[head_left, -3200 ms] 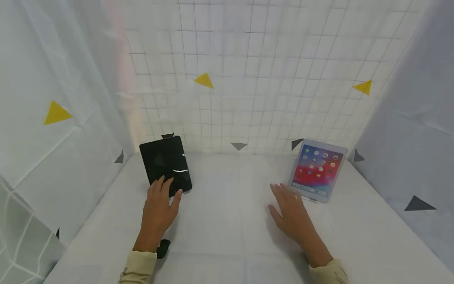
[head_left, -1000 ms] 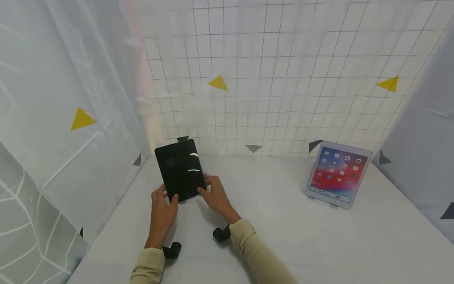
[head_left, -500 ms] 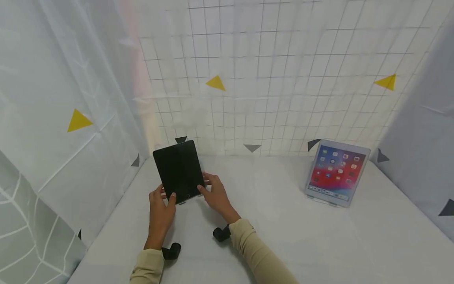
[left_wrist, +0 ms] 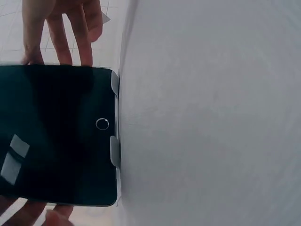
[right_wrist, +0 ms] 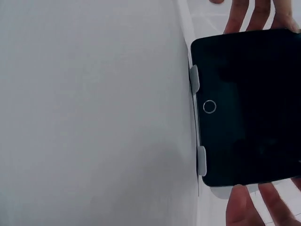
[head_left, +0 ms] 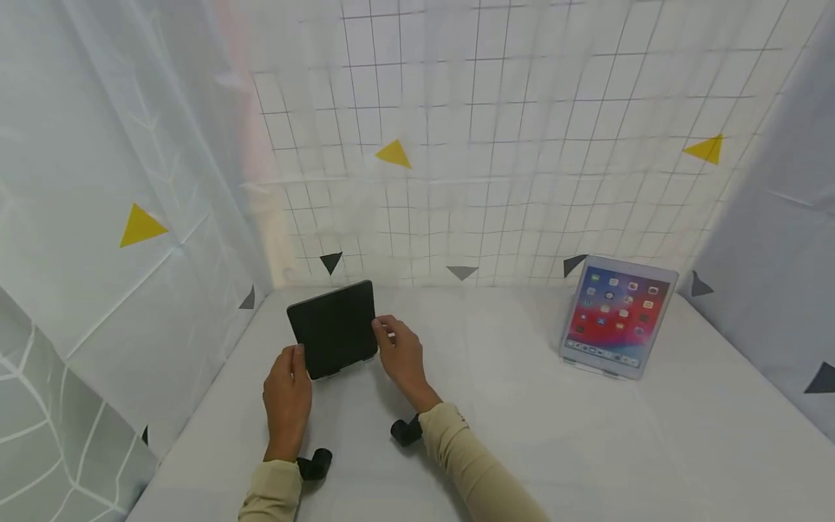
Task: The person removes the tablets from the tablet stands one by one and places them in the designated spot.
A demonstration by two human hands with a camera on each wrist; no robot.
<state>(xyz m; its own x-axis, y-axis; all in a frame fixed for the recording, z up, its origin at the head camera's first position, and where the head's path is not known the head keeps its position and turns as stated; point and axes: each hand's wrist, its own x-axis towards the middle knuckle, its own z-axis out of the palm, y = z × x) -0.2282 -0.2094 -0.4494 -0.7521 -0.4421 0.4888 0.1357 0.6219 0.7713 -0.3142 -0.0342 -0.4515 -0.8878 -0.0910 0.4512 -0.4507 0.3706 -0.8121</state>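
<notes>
A black tablet with a round home button stands with its lower edge in the pale lips of a stand. The screen is dark. My left hand holds the tablet's left edge low down, its thumb at the edge. On the opposite edge my right hand holds the tablet, fingertips right at its side. In the right wrist view, the right hand's fingers show below the tablet and the left hand's above. Most of the stand is hidden behind the tablet.
A white tablet with a lit home screen leans on a clear stand at the right. Black wrist cameras sit beside both wrists. Behind rises a white gridded sheet with yellow and dark triangles, and sheets also close in both sides.
Both hands moved from apart to the black tablet's edges. Over the last half second its top edge dropped in the head view and its screen looks shorter; the thumbs shifted to its sides.
</notes>
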